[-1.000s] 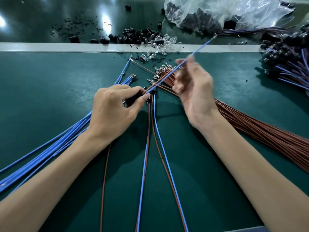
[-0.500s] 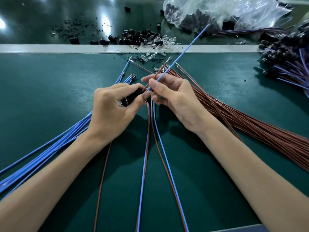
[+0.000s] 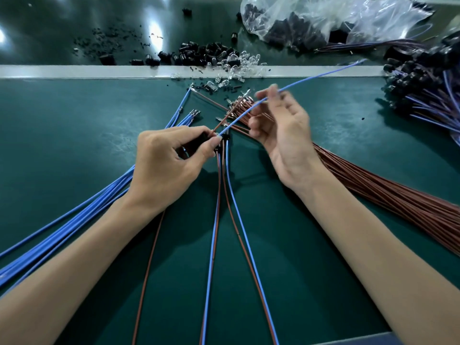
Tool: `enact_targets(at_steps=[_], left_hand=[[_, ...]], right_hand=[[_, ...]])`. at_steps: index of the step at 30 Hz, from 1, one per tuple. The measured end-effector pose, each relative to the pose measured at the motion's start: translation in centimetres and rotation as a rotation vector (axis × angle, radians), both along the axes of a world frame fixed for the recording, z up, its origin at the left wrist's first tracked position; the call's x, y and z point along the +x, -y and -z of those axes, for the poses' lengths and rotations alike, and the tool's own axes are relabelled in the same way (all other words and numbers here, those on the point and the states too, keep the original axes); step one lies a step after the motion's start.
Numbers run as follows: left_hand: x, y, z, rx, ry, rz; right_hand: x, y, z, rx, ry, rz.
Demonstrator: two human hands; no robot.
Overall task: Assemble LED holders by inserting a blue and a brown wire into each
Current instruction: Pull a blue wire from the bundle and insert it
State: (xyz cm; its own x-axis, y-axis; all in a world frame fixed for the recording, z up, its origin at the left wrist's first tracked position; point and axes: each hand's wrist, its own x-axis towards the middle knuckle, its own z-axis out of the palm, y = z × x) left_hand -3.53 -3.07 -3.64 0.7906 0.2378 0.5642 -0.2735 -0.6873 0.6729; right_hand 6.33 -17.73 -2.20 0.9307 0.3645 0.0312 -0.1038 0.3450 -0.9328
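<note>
The black LED holder (image 3: pixel 196 145) is clamped between the thumb and curled fingers of the left hand (image 3: pixel 169 165), low over the green mat (image 3: pixel 74 125). Its mouth faces up-right. From the holder a blue wire (image 3: pixel 311 79) runs on a long diagonal to the upper right, and the right hand (image 3: pixel 283 135) pinches it partway along at its fingertips. A brown wire bundle (image 3: pixel 398 202) lies right of the holder, a blue wire bundle (image 3: pixel 87 210) lies left of it, and clear LEDs (image 3: pixel 236 63) lie beyond it.

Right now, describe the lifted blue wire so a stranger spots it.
On the green mat, find the hands. One blue wire runs from the LED holder in the left hand up through the right hand toward the white strip. Alone among blue wires, it is held aloft.
</note>
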Motion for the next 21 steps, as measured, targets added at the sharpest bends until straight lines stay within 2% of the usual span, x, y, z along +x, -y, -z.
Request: enact_targets(at_steps=[2, 4, 10, 12, 16, 18, 21], left_hand=[[0.0, 0.0, -0.1, -0.011, 0.012, 0.005], [0.0, 0.0, -0.1, -0.009, 0.011, 0.012], [0.0, 0.1, 0.0, -0.029, 0.000, 0.022], [0.0, 0.1, 0.0, -0.018, 0.010, 0.023], [0.1, 0.0, -0.1, -0.013, 0.012, 0.036], [0.0, 0.1, -0.3, -0.012, 0.001, 0.055], [0.0, 0.2, -0.6, -0.076, -0.049, 0.053]], right_hand=[[-0.7, -0.3, 0.3, -0.162, 0.111, -0.187], [-1.3, -0.7, 0.6, -0.243, 0.205, -0.241], [-0.2, 0.0, -0.2, -0.050, 0.083, 0.088], [-0.1, 0.1, -0.2, -0.057, 0.088, 0.021], [-1.4, -0.4, 0.4, -0.248, 0.239, -0.270], [-1.7, -0.6, 0.5, -0.269, 0.277, -0.277], [-1.4, -0.5, 0.1, -0.183, 0.215, -0.161]])
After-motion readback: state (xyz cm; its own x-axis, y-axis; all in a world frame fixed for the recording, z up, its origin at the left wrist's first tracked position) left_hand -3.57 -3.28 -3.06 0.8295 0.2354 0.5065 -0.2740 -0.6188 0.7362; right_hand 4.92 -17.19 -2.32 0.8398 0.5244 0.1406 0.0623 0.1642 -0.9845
